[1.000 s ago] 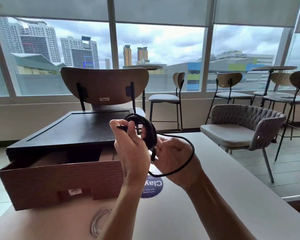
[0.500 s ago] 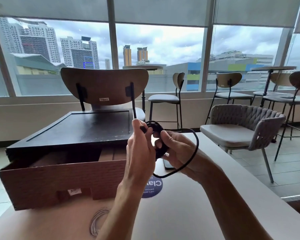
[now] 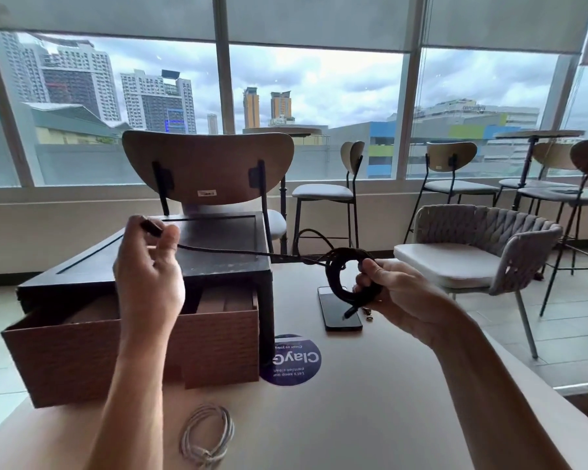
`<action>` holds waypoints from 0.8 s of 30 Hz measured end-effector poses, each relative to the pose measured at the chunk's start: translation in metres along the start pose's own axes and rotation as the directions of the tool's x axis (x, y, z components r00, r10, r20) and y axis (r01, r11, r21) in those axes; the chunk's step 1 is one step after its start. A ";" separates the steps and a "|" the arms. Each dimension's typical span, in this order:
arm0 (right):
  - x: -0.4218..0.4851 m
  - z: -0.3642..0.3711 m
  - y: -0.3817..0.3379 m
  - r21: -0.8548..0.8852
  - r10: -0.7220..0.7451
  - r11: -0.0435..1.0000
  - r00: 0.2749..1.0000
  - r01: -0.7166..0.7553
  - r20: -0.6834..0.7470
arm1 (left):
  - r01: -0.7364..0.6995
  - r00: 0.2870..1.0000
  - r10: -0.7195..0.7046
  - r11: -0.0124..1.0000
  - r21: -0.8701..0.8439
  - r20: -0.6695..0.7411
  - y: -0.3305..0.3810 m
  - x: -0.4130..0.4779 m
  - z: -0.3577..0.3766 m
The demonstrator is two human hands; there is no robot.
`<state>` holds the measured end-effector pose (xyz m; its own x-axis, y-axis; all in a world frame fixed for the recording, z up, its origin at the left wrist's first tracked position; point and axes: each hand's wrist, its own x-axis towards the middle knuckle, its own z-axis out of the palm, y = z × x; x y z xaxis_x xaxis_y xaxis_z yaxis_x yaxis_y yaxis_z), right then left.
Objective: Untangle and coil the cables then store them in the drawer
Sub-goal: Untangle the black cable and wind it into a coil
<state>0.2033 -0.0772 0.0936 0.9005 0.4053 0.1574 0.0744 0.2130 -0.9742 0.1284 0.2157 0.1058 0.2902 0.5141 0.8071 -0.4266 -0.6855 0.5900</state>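
Observation:
A black cable point(image 3: 340, 276) is wound into a small coil that my right hand point(image 3: 392, 293) grips above the table. One end of it runs taut to the left, where my left hand point(image 3: 150, 273) pinches its plug over the dark box. A short tail with a plug hangs below the coil. A white cable point(image 3: 207, 435) lies coiled on the table near the front edge. The brown drawer point(image 3: 126, 351) stands pulled open from the dark box point(image 3: 218, 266).
A black phone point(image 3: 340, 310) lies flat on the table under the coil, with a round blue sticker point(image 3: 291, 362) nearby. A wooden chair point(image 3: 207, 171) stands behind the box. A woven grey armchair point(image 3: 482, 252) and bar stools stand to the right by the windows.
My hands were together on the coil; now they have moved apart. My left hand pulled one cable end out to the left, and my right hand carried the coil to the right.

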 end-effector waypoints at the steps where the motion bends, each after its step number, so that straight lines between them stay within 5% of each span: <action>1: 0.000 -0.003 -0.001 0.031 0.001 1.000 1.000 -0.001 -0.009 | 0.019 0.999 -0.020 0.999 -0.037 -0.029 -0.003 0.002 -0.004; 6: -0.001 -0.015 -0.009 0.241 -0.008 0.970 0.995 0.032 -0.099 | 0.253 0.871 -0.424 0.820 -0.513 -0.248 -0.020 0.018 -0.028; 10: 0.002 -0.011 -0.008 0.289 -0.031 0.955 0.991 0.068 -0.130 | 0.380 0.804 -0.586 0.635 -0.673 -0.099 -0.023 0.020 -0.035; 13: 0.002 -0.009 -0.013 0.331 -0.083 0.932 0.978 0.145 -0.193 | 0.538 0.822 -0.541 0.638 -0.551 0.177 -0.012 0.012 -0.044; 15: 0.000 -0.009 -0.018 0.321 -0.132 0.925 0.965 0.202 -0.228 | 0.607 0.782 -0.489 0.739 -0.293 0.386 -0.007 0.008 -0.051; 17: -0.002 -0.007 -0.021 0.266 -0.184 0.932 0.953 0.247 -0.241 | 0.406 0.740 -0.409 0.904 0.131 0.534 -0.003 0.006 -0.051; 19: -0.001 -0.002 -0.021 0.205 -0.219 0.941 0.946 0.270 -0.241 | 0.125 0.669 -0.364 0.915 0.384 0.648 0.015 0.004 -0.043; 21: -0.002 0.003 -0.021 0.171 -0.238 0.945 0.946 0.277 -0.219 | -0.019 0.627 -0.263 0.936 0.352 0.734 0.034 0.001 -0.027; 24: -0.007 0.014 -0.022 0.161 -0.263 0.946 0.956 0.282 -0.128 | 0.202 0.629 -0.171 0.978 0.053 0.758 0.066 -0.013 0.004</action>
<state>0.1899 -0.0723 0.1160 0.8964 0.2172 0.3863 0.2555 0.4589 -0.8510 0.0999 0.1621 0.1340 0.9050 0.0500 0.4224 -0.3130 -0.5943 0.7409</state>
